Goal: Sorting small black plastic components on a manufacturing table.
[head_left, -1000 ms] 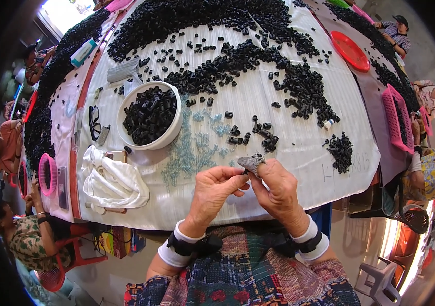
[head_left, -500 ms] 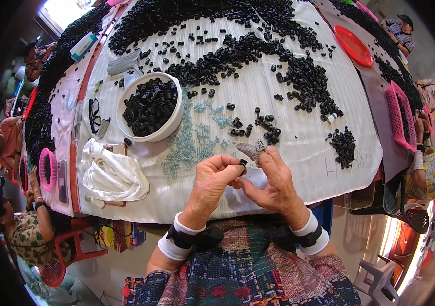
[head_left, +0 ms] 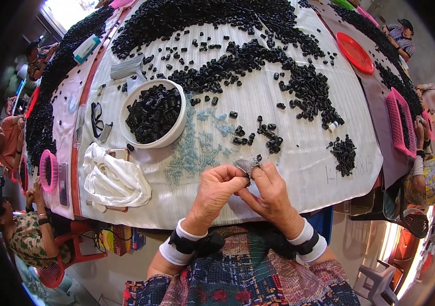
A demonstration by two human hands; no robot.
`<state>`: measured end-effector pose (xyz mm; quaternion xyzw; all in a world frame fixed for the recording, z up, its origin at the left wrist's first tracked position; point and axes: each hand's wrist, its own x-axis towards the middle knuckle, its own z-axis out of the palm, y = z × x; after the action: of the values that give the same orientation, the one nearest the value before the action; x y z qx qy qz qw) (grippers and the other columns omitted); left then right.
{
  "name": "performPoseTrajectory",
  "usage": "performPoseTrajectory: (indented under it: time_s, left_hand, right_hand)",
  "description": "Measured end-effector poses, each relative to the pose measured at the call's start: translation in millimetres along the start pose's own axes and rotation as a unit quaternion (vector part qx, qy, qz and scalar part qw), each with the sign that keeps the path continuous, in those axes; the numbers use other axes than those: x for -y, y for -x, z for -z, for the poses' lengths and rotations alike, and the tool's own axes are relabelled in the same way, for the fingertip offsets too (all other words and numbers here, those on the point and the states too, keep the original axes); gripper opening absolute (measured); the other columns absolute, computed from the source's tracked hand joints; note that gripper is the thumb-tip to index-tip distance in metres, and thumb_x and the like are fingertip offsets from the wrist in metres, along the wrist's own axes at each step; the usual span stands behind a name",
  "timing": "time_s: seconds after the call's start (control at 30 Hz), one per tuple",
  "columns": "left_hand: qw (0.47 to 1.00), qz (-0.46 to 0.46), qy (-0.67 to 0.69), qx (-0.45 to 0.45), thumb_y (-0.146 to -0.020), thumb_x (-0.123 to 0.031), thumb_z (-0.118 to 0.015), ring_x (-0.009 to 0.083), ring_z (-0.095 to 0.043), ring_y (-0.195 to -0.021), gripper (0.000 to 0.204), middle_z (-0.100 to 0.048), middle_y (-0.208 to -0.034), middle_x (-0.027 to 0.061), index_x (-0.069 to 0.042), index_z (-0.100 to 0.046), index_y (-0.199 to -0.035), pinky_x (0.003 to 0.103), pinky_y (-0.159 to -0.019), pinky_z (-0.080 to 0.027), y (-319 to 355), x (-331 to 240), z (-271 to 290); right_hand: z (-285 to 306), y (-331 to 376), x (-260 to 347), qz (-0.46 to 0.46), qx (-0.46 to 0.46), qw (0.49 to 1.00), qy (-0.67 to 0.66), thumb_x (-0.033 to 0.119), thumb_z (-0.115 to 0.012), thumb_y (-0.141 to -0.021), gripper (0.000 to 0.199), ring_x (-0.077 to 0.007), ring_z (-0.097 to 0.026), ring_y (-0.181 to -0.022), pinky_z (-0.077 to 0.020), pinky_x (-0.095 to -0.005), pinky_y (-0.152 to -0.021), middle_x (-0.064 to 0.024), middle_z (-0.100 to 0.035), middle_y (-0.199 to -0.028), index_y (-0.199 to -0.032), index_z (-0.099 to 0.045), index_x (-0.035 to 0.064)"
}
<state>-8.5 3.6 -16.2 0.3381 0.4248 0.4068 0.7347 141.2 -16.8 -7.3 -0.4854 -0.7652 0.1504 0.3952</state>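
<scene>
Near the table's front edge, my left hand (head_left: 220,186) pinches a small black plastic part (head_left: 248,180), mostly covered by the fingers. My right hand (head_left: 267,187) meets it there, thumb and fingers closed about the same part. A grey finger cover (head_left: 246,164) is on a right fingertip and points toward the left hand. Just beyond the hands lie several loose black cylindrical parts (head_left: 271,138). Many tiny pale blue translucent pieces (head_left: 197,148) are strewn to the left of them. A white bowl (head_left: 180,122) full of black parts stands at the left.
A white cloth (head_left: 115,178) and dark-framed glasses (head_left: 96,120) lie left of the bowl. Black parts (head_left: 207,20) are heaped across the far table. A smaller black pile (head_left: 343,155) sits at the right, near a red tray (head_left: 354,53) and pink basket (head_left: 400,120). Other people sit on both sides.
My hands have drawn closer together and slightly lower, covering more of the black part. The right fingers have curled in toward it, and the whole view has shifted a little.
</scene>
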Motion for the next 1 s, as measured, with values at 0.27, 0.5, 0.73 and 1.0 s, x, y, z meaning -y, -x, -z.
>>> performPoseTrajectory:
  time_s: [0.27,0.5,0.73,1.0]
  left_hand:
    - [1.0,0.03,-0.007,0.007,-0.079,-0.008,-0.067,0.0079,-0.057,-0.064,0.011,-0.064,-0.075,0.0049,0.002,-0.064,-0.084,0.019,-0.059,-0.045,1.0,-4.5,-2.1]
    - [0.999,0.014,0.018,0.028,-0.081,-0.009,-0.067,0.0101,-0.059,-0.065,0.014,-0.065,-0.076,0.0055,0.002,-0.065,-0.088,0.022,-0.06,-0.049,-1.6,-2.9,1.9]
    - [0.998,0.048,0.036,0.033,-0.082,-0.011,-0.066,0.0112,-0.061,-0.071,0.015,-0.065,-0.078,0.0063,0.002,-0.066,-0.088,0.023,-0.062,-0.05,-3.2,-9.7,3.7]
    - [0.996,0.044,-0.025,0.079,-0.084,-0.015,-0.063,0.0092,-0.06,-0.072,0.017,-0.065,-0.08,0.0025,0.001,-0.066,-0.089,0.023,-0.062,-0.05,-0.2,-17.9,-3.1]
  right_hand:
    - [2.2,-1.7,-5.2,0.018,-0.024,0.999,0.033,0.011,-0.075,-0.063,0.033,-0.0292,-0.05,-0.064,-0.0433,-0.037,-0.053,-0.0125,-0.049,-0.072,-0.086,-0.055,-0.0015]
    - [5.8,-4.9,-7.7,0.032,-0.016,0.999,0.025,0.009,-0.074,-0.064,0.03,-0.0282,-0.05,-0.063,-0.0427,-0.036,-0.051,-0.0119,-0.048,-0.071,-0.085,-0.055,-0.0016]
    - [-2.1,-3.4,-10.9,0.053,-0.037,0.997,0.028,0.008,-0.073,-0.065,0.026,-0.0273,-0.048,-0.06,-0.0416,-0.0361,-0.05,-0.011,-0.046,-0.069,-0.08,-0.053,0.0006]
    - [9.1,-4.3,-8.7,0.073,-0.044,0.995,0.056,0.008,-0.073,-0.064,0.024,-0.0276,-0.046,-0.058,-0.0377,-0.0371,-0.049,-0.0103,-0.044,-0.065,-0.072,-0.051,0.0026]
